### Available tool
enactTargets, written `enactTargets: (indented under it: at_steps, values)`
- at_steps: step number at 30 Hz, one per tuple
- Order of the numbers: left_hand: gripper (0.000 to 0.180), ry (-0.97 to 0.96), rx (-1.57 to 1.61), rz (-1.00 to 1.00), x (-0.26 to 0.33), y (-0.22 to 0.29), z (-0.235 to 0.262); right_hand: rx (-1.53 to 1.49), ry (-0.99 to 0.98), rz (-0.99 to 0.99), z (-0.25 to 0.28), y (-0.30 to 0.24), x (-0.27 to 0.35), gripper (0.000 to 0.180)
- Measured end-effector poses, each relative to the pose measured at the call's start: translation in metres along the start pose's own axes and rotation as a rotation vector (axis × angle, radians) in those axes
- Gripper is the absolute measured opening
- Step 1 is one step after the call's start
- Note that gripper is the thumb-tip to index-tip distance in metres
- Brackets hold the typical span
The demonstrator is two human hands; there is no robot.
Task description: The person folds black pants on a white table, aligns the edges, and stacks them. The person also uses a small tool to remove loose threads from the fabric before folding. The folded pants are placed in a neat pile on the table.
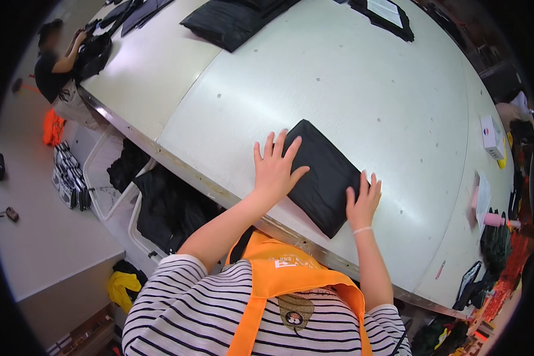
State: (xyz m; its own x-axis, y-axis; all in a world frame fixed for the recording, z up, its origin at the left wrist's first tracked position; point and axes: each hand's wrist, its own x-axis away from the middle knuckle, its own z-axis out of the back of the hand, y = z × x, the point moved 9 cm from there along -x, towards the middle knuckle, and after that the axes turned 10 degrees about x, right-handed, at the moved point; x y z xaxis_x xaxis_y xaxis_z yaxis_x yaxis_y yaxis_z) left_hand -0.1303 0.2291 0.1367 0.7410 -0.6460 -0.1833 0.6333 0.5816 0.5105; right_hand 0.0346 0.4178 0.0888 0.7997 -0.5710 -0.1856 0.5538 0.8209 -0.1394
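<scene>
A folded black garment [323, 178] lies as a flat, neat rectangle near the front edge of the white table [267, 89]. Fingers spread, my left hand [276, 166] rests along its left side, with the thumb and fingertips over the cloth. At the opposite side, my right hand [364, 199] touches the right edge, its fingers stretched up and the thumb apart on the fabric. Neither hand grips the cloth; both lie against its borders.
Black garments [225, 24] lie at the far side, beside a dark stack with a white sheet [385, 10]. On the right are a white box [492, 137] and a pink thread spool [493, 219]. A co-worker [59, 71] stands far left; white-framed carts [139, 202] hold black cloth below the table edge.
</scene>
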Motion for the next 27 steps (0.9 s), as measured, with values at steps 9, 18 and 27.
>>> enactTargets:
  at_steps: [9,18,27]
  values:
    - [0.07,0.024,0.084,0.246,-0.026,-0.061,-0.071,-0.441,-0.005,-0.167,-0.055,0.034,0.036,0.064]
    - [0.064,-0.536,0.723,0.772,-0.039,-0.129,-0.098,-1.398,-0.464,-0.882,-0.102,0.059,0.046,0.05]
    - [0.055,-0.148,0.464,0.437,-0.285,-0.288,0.096,-1.668,-0.228,-0.433,-0.096,-0.157,-0.239,0.055]
